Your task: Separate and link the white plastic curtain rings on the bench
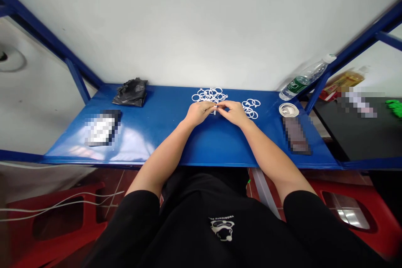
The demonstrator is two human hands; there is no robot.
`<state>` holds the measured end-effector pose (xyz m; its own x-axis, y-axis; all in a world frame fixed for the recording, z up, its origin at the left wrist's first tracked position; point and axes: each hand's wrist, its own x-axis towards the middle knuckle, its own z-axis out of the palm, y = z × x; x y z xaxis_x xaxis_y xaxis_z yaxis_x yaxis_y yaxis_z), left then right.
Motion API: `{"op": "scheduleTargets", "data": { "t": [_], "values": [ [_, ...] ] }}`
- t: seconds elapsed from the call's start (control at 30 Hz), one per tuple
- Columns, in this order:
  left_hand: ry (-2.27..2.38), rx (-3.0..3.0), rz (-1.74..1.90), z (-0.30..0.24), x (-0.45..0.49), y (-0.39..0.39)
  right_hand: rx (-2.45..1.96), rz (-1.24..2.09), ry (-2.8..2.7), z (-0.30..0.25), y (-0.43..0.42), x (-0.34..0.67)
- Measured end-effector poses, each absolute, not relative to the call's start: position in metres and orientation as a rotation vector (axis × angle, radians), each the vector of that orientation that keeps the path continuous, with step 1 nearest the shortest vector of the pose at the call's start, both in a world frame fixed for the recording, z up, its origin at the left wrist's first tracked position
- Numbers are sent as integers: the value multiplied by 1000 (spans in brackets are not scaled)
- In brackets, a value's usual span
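My left hand (200,112) and my right hand (233,112) meet fingertip to fingertip over the blue table (220,142). Both are closed in a pinch on one small white ring (215,108), mostly hidden by the fingers. Just behind them lies a loose pile of white plastic rings (216,91), each with a small knob or tab. To the right of my right hand, a smaller group of similar rings (251,113) rests on the table.
A crumpled black plastic bag (131,92) lies back left, with a blurred flat object (103,127) before it. At right are a leaning water bottle (304,79), a coiled white strap (288,110) and a blurred dark object (295,134). Blue frame bars (77,80) flank the table.
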<state>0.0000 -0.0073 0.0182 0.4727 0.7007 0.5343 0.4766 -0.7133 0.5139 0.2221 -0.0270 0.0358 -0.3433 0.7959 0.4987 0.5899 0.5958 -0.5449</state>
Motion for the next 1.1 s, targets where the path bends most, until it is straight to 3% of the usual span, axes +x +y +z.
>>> {"op": "scheduleTargets", "data": {
  "t": [0.37,0.67,0.9,1.1],
  "values": [
    [986,2292,1059,21,0,-6,-1040,127,-2200,39,-30,224],
    [1415,2279,1290,16,-33,19,-1592,8,-1741,56,-3,294],
    [1396,2378,1009,3,-59,31,-2040,114,-1734,48,7,335],
    [1312,2428,852,4,-55,29,-1710,10,-1818,42,7,306]
  ]
}}
